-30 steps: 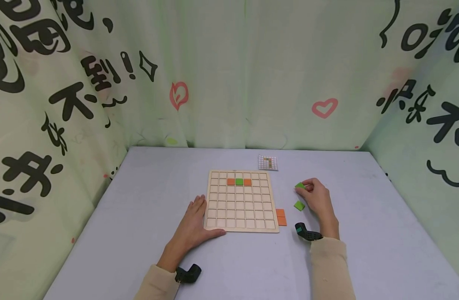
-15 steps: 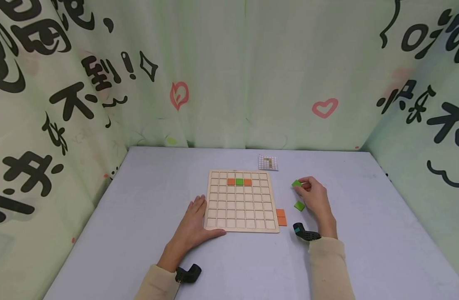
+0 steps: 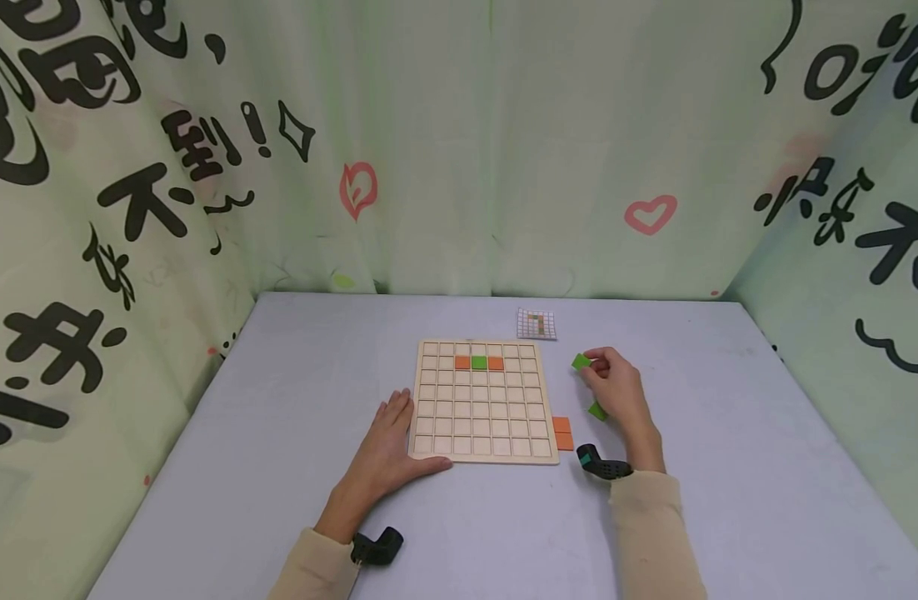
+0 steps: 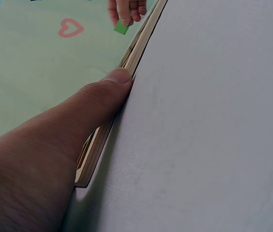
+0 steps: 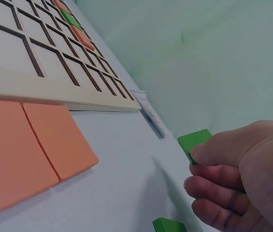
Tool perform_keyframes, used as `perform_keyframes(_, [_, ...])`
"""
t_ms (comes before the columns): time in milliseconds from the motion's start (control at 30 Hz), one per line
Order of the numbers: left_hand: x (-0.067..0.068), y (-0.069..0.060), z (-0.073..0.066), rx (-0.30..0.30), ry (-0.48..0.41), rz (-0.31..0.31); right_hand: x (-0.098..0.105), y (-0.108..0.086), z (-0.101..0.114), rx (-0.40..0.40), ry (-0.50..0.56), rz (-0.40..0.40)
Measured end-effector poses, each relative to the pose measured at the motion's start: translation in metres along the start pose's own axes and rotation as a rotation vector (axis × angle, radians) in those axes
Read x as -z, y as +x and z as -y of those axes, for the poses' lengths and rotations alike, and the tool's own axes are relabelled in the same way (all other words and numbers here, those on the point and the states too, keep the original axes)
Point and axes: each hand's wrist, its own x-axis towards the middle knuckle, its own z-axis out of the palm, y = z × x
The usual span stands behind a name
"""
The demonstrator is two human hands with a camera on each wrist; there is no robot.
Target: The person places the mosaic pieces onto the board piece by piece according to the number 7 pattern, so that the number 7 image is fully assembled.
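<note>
A wooden grid board (image 3: pixel 477 408) lies on the table, with an orange, a green and an orange tile in one of its upper rows. My left hand (image 3: pixel 384 450) rests at the board's lower left corner, thumb along the near edge and fingers by the left side. To the right of the board my right hand (image 3: pixel 620 392) pinches a green square tile (image 5: pixel 194 141) between thumb and fingers, raised above the table. Below that hand lies a second green tile (image 3: pixel 597 411), partly hidden by it in the head view.
Two orange tiles (image 5: pixel 64 142) lie against the board's right side. Behind the board's upper right corner is a small card (image 3: pixel 536 324) printed with a grid pattern. A printed curtain (image 3: pixel 504 150) surrounds the white table (image 3: pixel 316 350) at the back and sides.
My right hand has moved left toward the board, carrying the green tile, and now partly covers the other green tile. The left hand has stayed in place.
</note>
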Motion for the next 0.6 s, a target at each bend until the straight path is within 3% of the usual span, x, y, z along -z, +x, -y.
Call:
perform_keyframes(267, [-0.001, 0.000, 0.001, -0.004, -0.003, -0.004, -0.006, 0.002, 0.008, -0.015, 0.018, 0.000])
perform_keyframes(600, [0.000, 0.001, 0.000, 0.003, -0.003, 0.005, -0.013, 0.003, 0.015, 0.024, 0.028, 0.007])
